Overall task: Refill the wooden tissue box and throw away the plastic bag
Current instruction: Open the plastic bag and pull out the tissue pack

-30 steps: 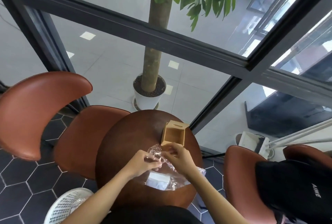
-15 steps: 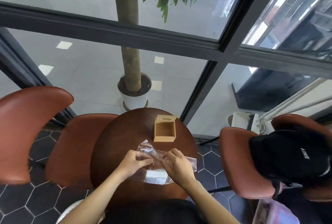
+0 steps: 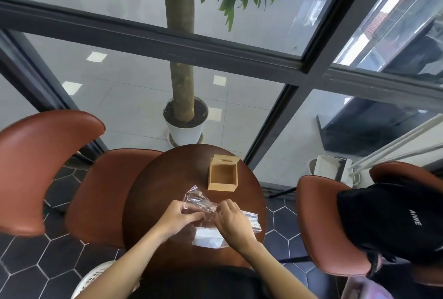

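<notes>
A small wooden tissue box point(image 3: 223, 176) stands open and empty on the far side of the round brown table point(image 3: 155, 203). Nearer to me lies a clear plastic bag point(image 3: 196, 199) with a white stack of tissues point(image 3: 208, 237) inside it. My left hand point(image 3: 178, 215) pinches the crumpled upper part of the bag. My right hand point(image 3: 231, 218) grips the same bag from the right, partly covering the tissues. Both hands sit just in front of the box.
Brown chairs stand at the left point(image 3: 43, 162) and at the right point(image 3: 323, 222), the right one carrying a black backpack point(image 3: 393, 222). A white plastic basket point(image 3: 96, 279) is on the floor at lower left. A potted tree point(image 3: 184, 116) stands behind the glass wall.
The view has shifted, so the table sits more centred. Both hands stay on the bag, drawn a little closer together on its crumpled top.
</notes>
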